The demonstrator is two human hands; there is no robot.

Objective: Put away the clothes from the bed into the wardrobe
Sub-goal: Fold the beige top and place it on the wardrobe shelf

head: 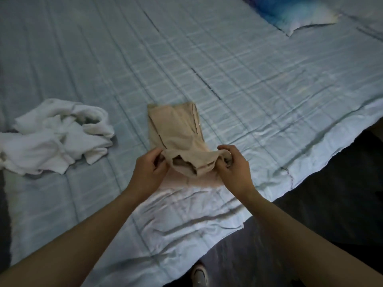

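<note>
A beige garment (pixel 176 131) lies folded lengthwise on the pale blue bedspread (pixel 228 69), its near end lifted off the bed and bunched between my hands. My left hand (pixel 149 168) pinches the left side of that end. The right side is gripped by my right hand (pixel 232 164), fingers curled around the cloth. A crumpled heap of white clothes (pixel 56 137) rests on the bed to the left, apart from both hands. No wardrobe is in view.
A blue and white pillow (pixel 296 13) lies at the far right corner. The bed's edge (pixel 290 183) runs diagonally from lower centre to the right, with dark floor (pixel 331 204) beyond it. A light shoe (pixel 200 274) shows at the bottom edge.
</note>
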